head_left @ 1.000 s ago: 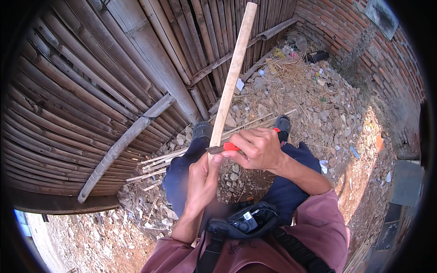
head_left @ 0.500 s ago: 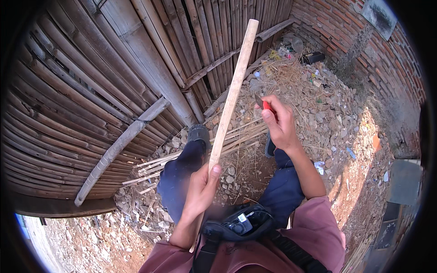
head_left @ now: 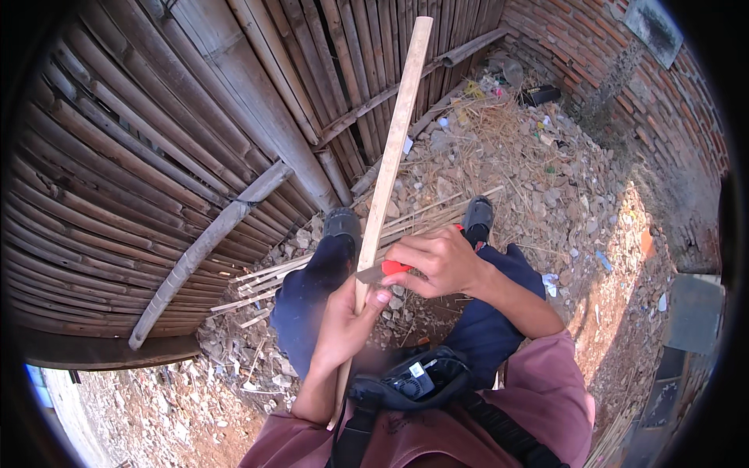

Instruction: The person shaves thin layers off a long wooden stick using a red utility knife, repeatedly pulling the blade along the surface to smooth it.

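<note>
A long pale strip of split bamboo (head_left: pixel 392 148) rises steeply in front of me, its lower end running down along my left forearm. My left hand (head_left: pixel 343 324) is closed around it below the middle, thumb along its right side. In my right hand (head_left: pixel 438 264) is a knife (head_left: pixel 372 274) with a red handle and a short grey blade. The blade lies across the strip just above my left thumb, and looks to be touching it. Most of the handle is hidden by my fingers.
Several split strips (head_left: pixel 257 288) lie on the rubble between and beside my feet. A bamboo wall (head_left: pixel 140 156) stands close on the left, with a brick wall (head_left: pixel 577 47) at the far right. Straw and litter (head_left: pixel 488 117) cover the far ground. A black pouch (head_left: pixel 413 382) sits at my waist.
My right hand has come down and left with the knife, from apart to the strip just above my left hand. The strip has shifted slightly up and left. My right foot has moved.
</note>
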Tool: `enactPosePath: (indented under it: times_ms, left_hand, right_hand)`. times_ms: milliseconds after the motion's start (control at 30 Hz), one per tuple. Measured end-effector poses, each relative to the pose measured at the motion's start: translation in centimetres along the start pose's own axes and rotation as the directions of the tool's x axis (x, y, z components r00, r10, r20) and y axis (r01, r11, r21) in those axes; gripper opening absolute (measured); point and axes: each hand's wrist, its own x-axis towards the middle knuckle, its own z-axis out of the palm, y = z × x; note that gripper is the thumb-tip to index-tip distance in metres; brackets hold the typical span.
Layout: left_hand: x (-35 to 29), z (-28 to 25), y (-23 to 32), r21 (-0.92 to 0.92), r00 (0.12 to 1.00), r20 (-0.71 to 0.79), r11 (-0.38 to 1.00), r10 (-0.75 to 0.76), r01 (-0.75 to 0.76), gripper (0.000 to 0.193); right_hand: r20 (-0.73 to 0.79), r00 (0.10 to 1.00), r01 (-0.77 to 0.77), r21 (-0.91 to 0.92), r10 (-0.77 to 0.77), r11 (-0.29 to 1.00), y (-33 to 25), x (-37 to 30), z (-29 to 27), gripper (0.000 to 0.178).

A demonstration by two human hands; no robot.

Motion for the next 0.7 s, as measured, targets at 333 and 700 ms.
enactPosePath:
  times_ms: [333,700]
  left_hand:
    - [0.1,0.6,0.1,0.262,0.983,-0.112,0.958,0.145,-0.112,0.031]
    - [-0.9,1.0,1.0,0.437,0.997,-0.051,0.899,0.049,-0.021,0.028]
  right_hand:
    - [-0.155,0.985,-0.092,-0.088,0.077,0.992,-0.9,0.3,0.5,0.022]
    - [-0.429,0.819,-0.473,-0.13,0.381,0.871,4.6,1.0,-6.5,0.03]
